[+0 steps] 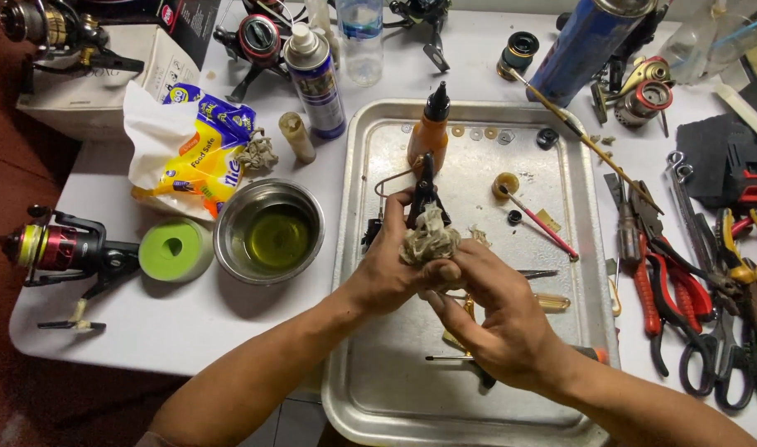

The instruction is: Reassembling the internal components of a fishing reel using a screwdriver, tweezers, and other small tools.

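At the centre of the head view, over the metal tray [577, 273], the left hand [387, 269] grips a black reel part [424, 194] while the right hand [494, 319] pinches a grimy wad of tissue [430, 240] against it. Wiping looks underway, perhaps half done; a bowl of oil [268, 230] sits left of centre.

Crumpled grey-brown wad of tissue [429, 236] masks most of the slim black metal reel part [424, 192] gripped beneath it. Tall blue cylindrical can [581, 45] loses its top to the frame edge, and the small flat washers [478, 132] along the tray's far end are too tiny to tell apart.
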